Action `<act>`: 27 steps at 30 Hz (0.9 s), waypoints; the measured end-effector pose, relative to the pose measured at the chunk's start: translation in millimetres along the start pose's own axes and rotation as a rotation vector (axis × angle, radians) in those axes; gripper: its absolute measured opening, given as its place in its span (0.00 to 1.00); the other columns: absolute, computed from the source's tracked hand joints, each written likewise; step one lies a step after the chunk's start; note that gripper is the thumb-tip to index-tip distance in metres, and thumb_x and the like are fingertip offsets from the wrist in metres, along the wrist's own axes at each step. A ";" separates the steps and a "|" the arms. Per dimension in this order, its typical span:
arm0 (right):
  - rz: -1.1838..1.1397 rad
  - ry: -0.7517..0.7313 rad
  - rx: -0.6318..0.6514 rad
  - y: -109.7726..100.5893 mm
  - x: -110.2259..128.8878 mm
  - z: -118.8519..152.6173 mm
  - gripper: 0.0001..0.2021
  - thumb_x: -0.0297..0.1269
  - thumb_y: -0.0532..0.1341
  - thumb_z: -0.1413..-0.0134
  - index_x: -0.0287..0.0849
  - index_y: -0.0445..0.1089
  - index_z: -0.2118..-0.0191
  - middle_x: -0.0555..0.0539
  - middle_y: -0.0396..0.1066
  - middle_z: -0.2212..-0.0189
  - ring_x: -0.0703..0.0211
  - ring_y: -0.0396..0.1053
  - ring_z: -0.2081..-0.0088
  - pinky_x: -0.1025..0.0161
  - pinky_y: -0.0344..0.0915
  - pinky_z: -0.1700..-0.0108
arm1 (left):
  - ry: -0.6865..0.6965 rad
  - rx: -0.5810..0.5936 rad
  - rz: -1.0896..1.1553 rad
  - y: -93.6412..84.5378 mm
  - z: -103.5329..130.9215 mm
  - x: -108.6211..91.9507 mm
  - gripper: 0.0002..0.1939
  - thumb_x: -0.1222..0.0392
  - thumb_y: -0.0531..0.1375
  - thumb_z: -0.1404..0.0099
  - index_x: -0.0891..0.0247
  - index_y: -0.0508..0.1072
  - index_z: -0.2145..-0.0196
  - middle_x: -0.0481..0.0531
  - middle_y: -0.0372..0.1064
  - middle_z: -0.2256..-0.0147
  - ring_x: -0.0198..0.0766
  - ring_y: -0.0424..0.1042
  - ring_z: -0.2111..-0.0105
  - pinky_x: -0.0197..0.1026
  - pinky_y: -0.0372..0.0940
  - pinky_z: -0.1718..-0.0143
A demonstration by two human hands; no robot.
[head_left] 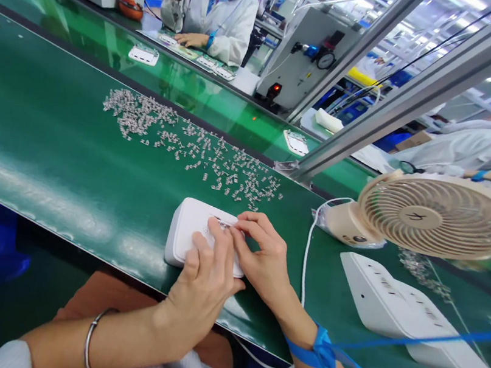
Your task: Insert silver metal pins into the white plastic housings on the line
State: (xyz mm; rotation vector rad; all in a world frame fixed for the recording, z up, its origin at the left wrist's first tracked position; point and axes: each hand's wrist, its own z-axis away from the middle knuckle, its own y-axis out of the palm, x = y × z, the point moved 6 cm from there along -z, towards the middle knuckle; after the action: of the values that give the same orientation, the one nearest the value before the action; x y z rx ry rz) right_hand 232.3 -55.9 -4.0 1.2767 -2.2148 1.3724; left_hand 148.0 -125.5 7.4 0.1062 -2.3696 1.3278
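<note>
A white plastic housing [183,230] with rounded corners lies on the green work surface near its front edge. My left hand [207,270] rests on top of it, fingers bent and pressed on its upper face. At the housing's right back corner, my right hand [262,254] has its thumb and index finger pinched together; whatever is between them is too small to make out. Small metal parts show in a slot between the two hands. Behind the housing, many small metal pieces [140,116] are scattered over the surface.
A beige fan [437,216] stands at the right, its white cable [306,261] running beside my right hand. More white housings [410,313] lie at the right. A metal post [381,75] rises behind. Across the line, a person [233,22] works beside circuit boards on a green belt.
</note>
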 end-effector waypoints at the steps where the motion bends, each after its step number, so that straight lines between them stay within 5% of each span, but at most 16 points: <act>1: -0.012 0.001 0.004 -1.4 -0.1 0.8 0.06 0.28 0.55 0.46 0.41 0.69 0.70 0.44 0.68 0.66 0.60 0.68 0.65 0.61 0.68 0.62 | 0.003 0.008 0.002 0.9 -0.6 -0.3 0.34 0.39 0.54 0.40 0.69 0.66 0.46 0.60 0.66 0.48 0.47 0.68 0.57 0.43 0.58 0.61; 8: -0.101 0.052 0.070 -9.2 -3.0 4.9 0.07 0.29 0.55 0.45 0.43 0.71 0.66 0.44 0.71 0.61 0.59 0.71 0.59 0.61 0.69 0.59 | 0.009 0.021 0.013 6.2 1.4 -2.4 0.33 0.40 0.50 0.37 0.70 0.64 0.45 0.61 0.64 0.46 0.46 0.65 0.56 0.43 0.55 0.59; 23: 0.164 -0.178 0.185 -5.2 13.5 11.6 0.11 0.27 0.53 0.44 0.40 0.71 0.60 0.37 0.66 0.54 0.56 0.69 0.61 0.55 0.70 0.60 | -0.040 -0.045 0.020 4.7 2.3 0.6 0.25 0.50 0.50 0.34 0.67 0.67 0.46 0.58 0.67 0.48 0.45 0.64 0.57 0.44 0.50 0.59; 27: 0.069 -0.083 0.095 -7.0 6.2 5.1 0.07 0.28 0.54 0.44 0.41 0.69 0.66 0.41 0.69 0.62 0.60 0.70 0.64 0.61 0.69 0.63 | -0.021 -0.010 0.021 4.2 5.8 -4.6 0.29 0.46 0.48 0.34 0.71 0.65 0.45 0.59 0.65 0.46 0.45 0.62 0.55 0.43 0.51 0.57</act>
State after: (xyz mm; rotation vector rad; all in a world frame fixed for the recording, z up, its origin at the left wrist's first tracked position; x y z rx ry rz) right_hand 235.2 -64.8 1.2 1.3237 -2.2933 1.4920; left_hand 149.2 -128.6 -0.5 0.0936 -2.4012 1.3305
